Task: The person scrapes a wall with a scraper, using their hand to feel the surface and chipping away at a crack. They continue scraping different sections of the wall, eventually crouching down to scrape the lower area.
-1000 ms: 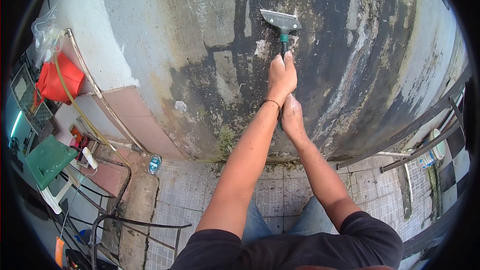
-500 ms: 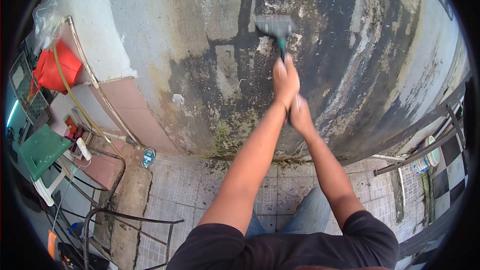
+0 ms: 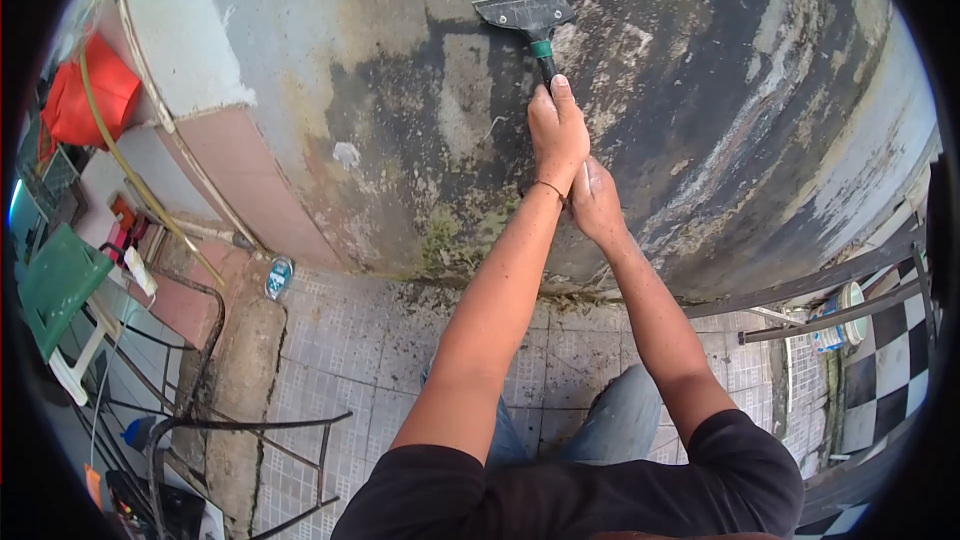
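A long-handled scraper (image 3: 522,12) with a wide dark head and a green collar lies against the stained wall (image 3: 400,110). Wrapped round its handle just below the collar is my left hand (image 3: 558,132), the thumb pointing up along the shaft. Lower down, my right hand (image 3: 595,202) is closed on the handle's end, close under the left wrist. Around the scraper head the wall shows black patches, flaked paint and bare grey spots. Most of the handle is hidden inside the two hands.
Paint crumbs litter the tiled floor (image 3: 340,340) along the wall's foot. To the left stand a green stool (image 3: 62,290), a black metal frame (image 3: 250,425) and a red bag (image 3: 92,95). A plastic bottle (image 3: 279,278) sits near the wall. At right are metal rails (image 3: 830,324) and a white bucket (image 3: 850,315).
The scraper head has shifted up and a little left across the wall, both hands moving with it and keeping their grip. The camera view has also shifted slightly.
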Action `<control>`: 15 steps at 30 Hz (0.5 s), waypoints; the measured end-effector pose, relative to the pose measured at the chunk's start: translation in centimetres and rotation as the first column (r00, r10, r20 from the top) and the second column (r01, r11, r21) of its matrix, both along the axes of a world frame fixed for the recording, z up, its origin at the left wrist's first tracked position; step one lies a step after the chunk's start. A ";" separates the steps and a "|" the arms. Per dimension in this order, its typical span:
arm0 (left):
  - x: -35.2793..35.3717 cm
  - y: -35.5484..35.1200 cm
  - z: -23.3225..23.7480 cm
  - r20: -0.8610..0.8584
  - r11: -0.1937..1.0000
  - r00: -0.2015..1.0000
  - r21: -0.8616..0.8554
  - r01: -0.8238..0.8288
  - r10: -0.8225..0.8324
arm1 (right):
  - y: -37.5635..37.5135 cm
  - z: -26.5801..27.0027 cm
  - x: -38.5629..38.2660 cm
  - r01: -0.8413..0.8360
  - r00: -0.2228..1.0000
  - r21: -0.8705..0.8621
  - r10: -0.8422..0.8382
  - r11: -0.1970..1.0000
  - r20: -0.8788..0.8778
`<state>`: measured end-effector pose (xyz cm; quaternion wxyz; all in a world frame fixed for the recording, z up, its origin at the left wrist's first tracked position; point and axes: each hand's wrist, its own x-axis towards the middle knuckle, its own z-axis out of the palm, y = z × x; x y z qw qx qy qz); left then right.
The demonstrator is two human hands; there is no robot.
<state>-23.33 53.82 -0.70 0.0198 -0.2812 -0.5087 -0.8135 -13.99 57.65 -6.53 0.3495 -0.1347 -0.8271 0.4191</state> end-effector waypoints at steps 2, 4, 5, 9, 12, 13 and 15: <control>0.6 -0.7 -2.0 0.117 0.990 0.987 0.101 0.102 -0.114 | 0.0 -1.6 0.6 0.005 0.998 0.061 -0.009 0.998 0.068; 2.1 -0.3 -8.4 0.249 0.990 0.962 0.112 0.088 -0.114 | -0.5 -6.7 2.9 -0.005 0.994 0.103 -0.006 0.995 0.111; 2.5 0.0 -12.0 0.266 0.998 0.962 0.016 0.065 -0.067 | -0.9 -9.9 3.6 0.024 0.999 0.125 -0.028 0.992 0.037; 1.5 -1.8 -11.2 0.221 0.999 0.975 -0.046 0.024 -0.013 | -3.9 -8.6 2.4 0.112 0.988 0.091 -0.121 0.989 0.094; -1.8 -3.7 -5.6 0.202 0.996 0.976 0.053 0.069 -0.079 | -4.3 -4.4 -0.1 0.051 0.988 0.069 -0.060 0.996 0.143; -1.4 -3.8 -6.1 0.207 0.998 0.976 0.037 0.059 -0.066 | -4.3 -4.8 -0.1 0.042 0.986 0.055 -0.051 0.998 0.158; 0.1 -3.7 -8.2 0.202 0.998 0.979 -0.039 0.045 -0.036 | -4.7 -6.7 1.3 0.052 0.989 0.107 -0.066 0.993 0.131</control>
